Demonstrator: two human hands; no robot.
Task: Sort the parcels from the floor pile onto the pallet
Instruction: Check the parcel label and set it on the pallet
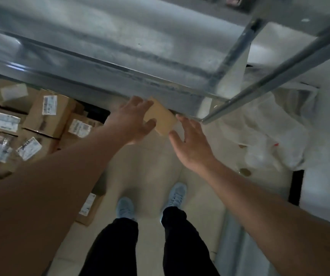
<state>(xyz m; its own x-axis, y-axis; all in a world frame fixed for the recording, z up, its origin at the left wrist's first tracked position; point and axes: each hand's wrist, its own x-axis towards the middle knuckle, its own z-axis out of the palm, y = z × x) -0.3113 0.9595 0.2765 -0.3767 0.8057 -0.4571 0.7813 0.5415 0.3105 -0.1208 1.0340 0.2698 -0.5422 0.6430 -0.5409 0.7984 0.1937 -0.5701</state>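
Note:
A small plain brown cardboard parcel (161,117) is in the air at the front edge of a grey metal shelf (104,46). My left hand (133,122) grips its left side, fingers above and thumb below. Beside it my right hand (190,142) reaches in with spread fingers, its fingertips at the parcel's right edge; I cannot tell whether they touch. To the left on the floor, a pile of labelled cardboard boxes (46,114) lies partly under the shelf. No pallet is visible.
A slanted metal bar (269,82) and an upright post of the shelving stand to the right. Crumpled clear plastic bags (269,140) lie on the floor at right. My feet in pale shoes (177,194) stand on beige tiles. One labelled box (89,206) lies near my left foot.

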